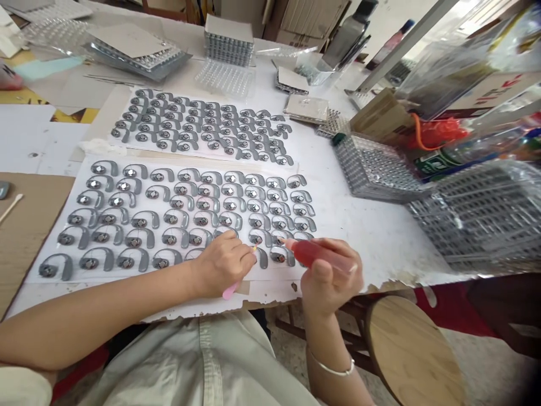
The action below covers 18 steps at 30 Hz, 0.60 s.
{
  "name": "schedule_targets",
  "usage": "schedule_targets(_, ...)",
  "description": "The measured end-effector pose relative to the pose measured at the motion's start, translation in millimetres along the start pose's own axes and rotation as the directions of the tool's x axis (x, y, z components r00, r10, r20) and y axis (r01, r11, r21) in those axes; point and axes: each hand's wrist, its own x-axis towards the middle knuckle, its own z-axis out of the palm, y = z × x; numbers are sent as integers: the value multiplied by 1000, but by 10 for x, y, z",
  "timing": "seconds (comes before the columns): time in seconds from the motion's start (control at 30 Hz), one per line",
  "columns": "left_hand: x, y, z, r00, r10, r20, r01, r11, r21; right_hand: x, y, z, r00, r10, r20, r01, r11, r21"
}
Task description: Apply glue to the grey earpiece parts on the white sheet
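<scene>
A grey part (279, 257) lies in the lowest row, below and right of the frame's centre, its long axis running across: round body at the left, hook curving over to the right and down. It sits between the two hands. The right hand (332, 285), to the right of the part, has its fingers and thumb closed around a red bottle (323, 259); the bottle's long axis slants from lower right to upper left, so that its nozzle (288, 243) points left, just above the part in the frame. Of everything held, the nozzle is nearest to this part; contact between nozzle and parts cannot be confirmed. The left hand (226, 262), to the left, pinches a slim tool (230, 290), pink end at lower left, yellow tip (254, 248) at upper right, beside the neighbouring part in the same row. Around both hands, parts stand in rows on the front sheet (139, 204); the rear parts (207, 137) form a second group above. Outward on the white table (333, 214), a tray stack (228, 42) occupies the upper centre and a tray pile (376, 169) the right. A swab (10, 207) rests on cardboard (38, 225) at the left edge; a round stool (414, 349) stands at lower right.
</scene>
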Motion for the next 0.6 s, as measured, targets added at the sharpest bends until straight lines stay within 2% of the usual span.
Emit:
schedule_targets(0.07, -6, -1, 7, 1000, -1, 0, 1, 1000, -4, -133, 14, -24, 999, 38, 4, -38, 998, -52)
schedule_targets(0.17, -14, -5, 11, 1000, 0, 6, 0, 1000, -4, -225, 34, -17, 999, 15, 38, -11, 993, -114)
schedule_targets(0.37, 7, 1, -11, 1000, 8, -6, -8, 1000, -3, -228, 39, 1, 993, -89, 73, 98, 987, -129)
schedule_targets(0.6, -8, 5, 15, 1000, 6, 0, -6, 1000, 28, -229, 51, 6, 990, -106, 93, 121, 977, -177)
